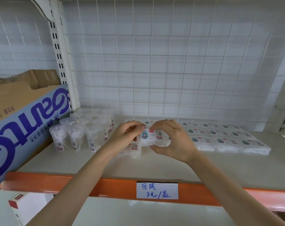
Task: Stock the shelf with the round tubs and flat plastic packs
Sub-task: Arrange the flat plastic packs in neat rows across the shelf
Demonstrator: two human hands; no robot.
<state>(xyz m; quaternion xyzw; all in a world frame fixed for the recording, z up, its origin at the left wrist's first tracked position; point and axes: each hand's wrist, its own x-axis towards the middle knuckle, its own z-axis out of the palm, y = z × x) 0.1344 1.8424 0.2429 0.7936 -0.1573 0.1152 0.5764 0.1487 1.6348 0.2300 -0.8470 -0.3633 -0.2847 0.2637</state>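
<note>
Both hands hold one flat plastic pack point(152, 136) with a cartoon label, lifted a little above the shelf point(203, 167) at its middle. My left hand point(127, 134) pinches its left edge. My right hand point(172, 141) grips its right side between thumb and fingers. Several clear round tubs point(83, 129) with white lids stand in rows at the shelf's left. Several flat packs point(226, 137) lie in neat rows on the right, and more flat packs point(132, 149) sit under my hands, partly hidden.
A blue and brown cardboard box point(24, 124) fills the bay to the left, beside the white upright post point(63, 66). A wire grid back panel point(154, 62) closes the rear. The orange front rail point(105, 186) carries a handwritten price label point(157, 190). A lower shelf holds a white carton point(22, 204).
</note>
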